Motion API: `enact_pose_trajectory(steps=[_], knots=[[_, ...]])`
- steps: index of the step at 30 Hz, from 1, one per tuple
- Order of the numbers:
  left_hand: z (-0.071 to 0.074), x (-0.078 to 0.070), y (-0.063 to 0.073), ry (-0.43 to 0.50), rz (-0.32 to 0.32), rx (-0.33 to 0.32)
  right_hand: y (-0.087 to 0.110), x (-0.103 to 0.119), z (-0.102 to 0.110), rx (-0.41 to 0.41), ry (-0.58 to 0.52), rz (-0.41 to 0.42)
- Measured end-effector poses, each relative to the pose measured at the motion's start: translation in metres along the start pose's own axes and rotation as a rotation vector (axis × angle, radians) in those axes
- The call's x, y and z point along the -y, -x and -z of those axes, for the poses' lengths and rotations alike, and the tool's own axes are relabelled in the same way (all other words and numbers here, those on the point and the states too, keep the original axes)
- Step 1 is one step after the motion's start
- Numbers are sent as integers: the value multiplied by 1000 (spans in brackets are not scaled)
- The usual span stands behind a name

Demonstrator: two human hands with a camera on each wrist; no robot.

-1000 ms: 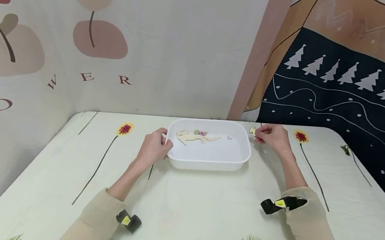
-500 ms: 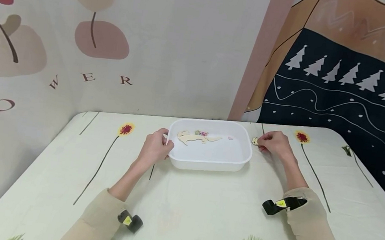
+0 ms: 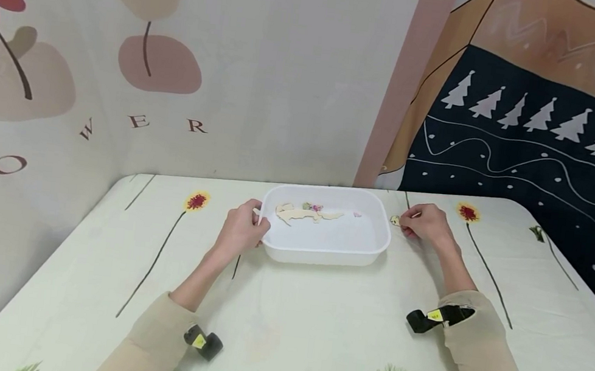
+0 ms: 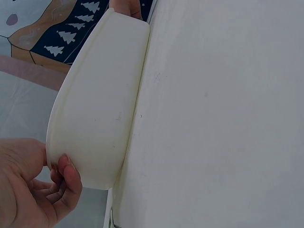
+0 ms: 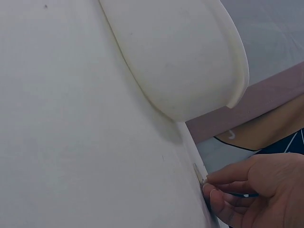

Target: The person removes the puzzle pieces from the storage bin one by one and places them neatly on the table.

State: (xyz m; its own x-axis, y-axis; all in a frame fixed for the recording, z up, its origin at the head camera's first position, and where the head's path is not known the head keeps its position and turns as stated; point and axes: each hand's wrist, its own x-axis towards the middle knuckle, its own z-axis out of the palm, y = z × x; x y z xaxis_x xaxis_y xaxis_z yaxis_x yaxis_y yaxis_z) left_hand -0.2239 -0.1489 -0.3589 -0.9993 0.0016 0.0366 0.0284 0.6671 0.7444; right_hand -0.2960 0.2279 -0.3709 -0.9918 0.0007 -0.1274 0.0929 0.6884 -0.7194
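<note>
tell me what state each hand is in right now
Left hand: closed, gripping the white rectangular plastic tray by its rim.
Right hand: closed, pinching a small flat pale-yellow piece.

The bare left hand (image 3: 240, 226) is gripping with curled fingers, its arm, in a beige fabric sleeve (image 3: 147, 343), reaching forward and slanting inward. The bare right hand (image 3: 427, 221) is pinching between thumb and fingers, its beige-sleeved arm (image 3: 487, 360) likewise stretching forward and inward.

The tray (image 3: 322, 258) is plain white, the tablecloth (image 3: 305, 315) pale green with red-and-yellow flowers (image 3: 468, 213), the sleeves (image 3: 487, 360) beige.
</note>
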Motion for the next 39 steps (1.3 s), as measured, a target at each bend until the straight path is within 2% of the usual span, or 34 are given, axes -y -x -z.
enact_pose_trajectory(steps=[9,23,30,39], knots=[[0,2,-2,21,15,7,0,2,1,-21,-29,-8],[-1,4,-2,60,52,-2,4,11,8,-72,-17,79],[-1,5,-2,73,43,4,6,18,8,-113,-9,116],[1,7,-3,89,20,13,16,40,6,-156,-83,175]])
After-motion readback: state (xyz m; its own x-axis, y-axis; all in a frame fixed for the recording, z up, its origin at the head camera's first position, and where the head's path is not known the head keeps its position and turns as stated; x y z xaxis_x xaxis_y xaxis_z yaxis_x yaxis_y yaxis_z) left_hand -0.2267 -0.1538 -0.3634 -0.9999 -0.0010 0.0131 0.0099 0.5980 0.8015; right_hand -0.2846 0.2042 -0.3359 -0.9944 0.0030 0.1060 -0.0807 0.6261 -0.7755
